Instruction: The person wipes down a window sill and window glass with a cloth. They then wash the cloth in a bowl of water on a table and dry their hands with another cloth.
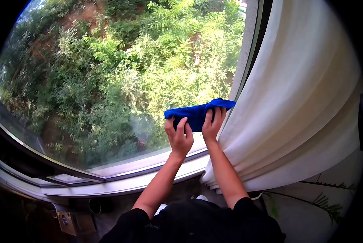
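A blue cloth (195, 115) is stretched between my two hands in front of the window glass (108, 89). My left hand (179, 134) grips its left part, with fingers curled at the lower edge. At the cloth's right part, my right hand (213, 124) has its fingers closed on the fabric, close to the window's right frame. Both forearms reach up from the bottom of the view. Whether the cloth touches the glass is hard to tell.
A white curtain (286, 101) hangs right beside my right arm. The window sill (120, 184) runs below the glass. At lower left are a wooden box (77, 223) and a dark round container (95, 205). Plant fronds (329, 207) show at lower right.
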